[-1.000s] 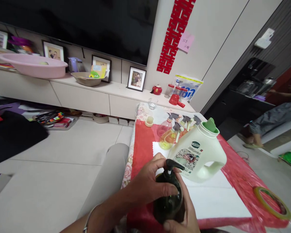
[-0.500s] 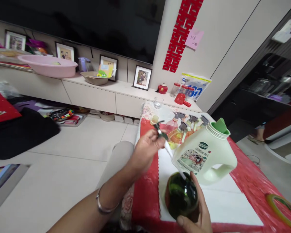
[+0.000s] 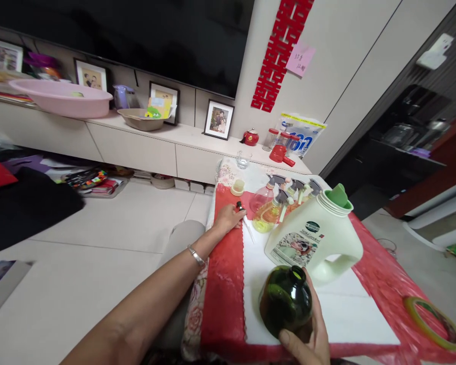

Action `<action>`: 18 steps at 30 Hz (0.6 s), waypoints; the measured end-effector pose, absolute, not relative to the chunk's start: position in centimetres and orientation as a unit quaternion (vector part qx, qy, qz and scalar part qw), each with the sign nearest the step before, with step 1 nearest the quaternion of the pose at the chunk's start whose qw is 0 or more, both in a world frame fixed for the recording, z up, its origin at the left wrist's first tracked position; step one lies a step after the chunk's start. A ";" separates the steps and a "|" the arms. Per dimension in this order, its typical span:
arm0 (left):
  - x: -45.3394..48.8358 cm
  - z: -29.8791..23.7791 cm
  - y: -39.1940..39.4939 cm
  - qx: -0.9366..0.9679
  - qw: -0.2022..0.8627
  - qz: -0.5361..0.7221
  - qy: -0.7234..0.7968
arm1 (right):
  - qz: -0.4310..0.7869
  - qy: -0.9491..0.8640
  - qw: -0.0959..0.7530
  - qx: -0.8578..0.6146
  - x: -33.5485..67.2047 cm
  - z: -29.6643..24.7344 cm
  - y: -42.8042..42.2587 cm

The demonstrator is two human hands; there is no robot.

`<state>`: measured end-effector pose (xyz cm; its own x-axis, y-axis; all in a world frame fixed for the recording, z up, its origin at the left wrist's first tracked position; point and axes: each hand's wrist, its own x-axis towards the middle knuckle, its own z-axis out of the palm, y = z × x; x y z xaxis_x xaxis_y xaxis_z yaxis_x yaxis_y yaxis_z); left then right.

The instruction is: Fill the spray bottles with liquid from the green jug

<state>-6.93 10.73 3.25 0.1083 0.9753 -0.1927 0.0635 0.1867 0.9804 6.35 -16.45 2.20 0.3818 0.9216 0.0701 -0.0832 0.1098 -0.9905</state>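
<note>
My left hand (image 3: pixel 228 219) is stretched out over the red cover, its fingers closed on a dark pump head (image 3: pixel 240 206). From the pump head a white dip tube (image 3: pixel 250 230) points down towards the white sheet. My right hand (image 3: pixel 313 329) is wrapped round the side of a dark green round bottle (image 3: pixel 285 304). The bottle's neck is uncapped, and liquid shows inside it. Just behind the bottle stands a pale green jug (image 3: pixel 311 243) with a handle and a green spout. Several spray bottles (image 3: pixel 266 215) are grouped beyond my left hand.
A cream-coloured cap (image 3: pixel 237 187) and a glass cup (image 3: pixel 243 159) stand at the table's far end. A roll of tape (image 3: pixel 412 314) lies at the right edge. The white sheet (image 3: pixel 349 319) covers part of the red tablecloth (image 3: pixel 222 304). A low cabinet (image 3: pixel 137 147) runs along the wall.
My left hand has carried the pump head away from above the bottle, forward and down to the table. The dip tube is out of the bottle's neck. My right hand keeps hold of the bottle.
</note>
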 end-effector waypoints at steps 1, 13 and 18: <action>-7.3 3.4 10.1 0.504 0.540 0.411 0.535 | 0.394 -0.379 0.638 -0.542 6.4 2.2 -16.4; -7.4 6.1 -2.5 0.688 0.677 0.222 0.138 | 0.328 -0.415 0.633 -0.566 6.1 2.0 -14.6; -6.1 4.7 -2.2 0.630 0.690 0.315 0.167 | 0.214 -0.494 0.594 -0.598 9.3 2.4 -15.5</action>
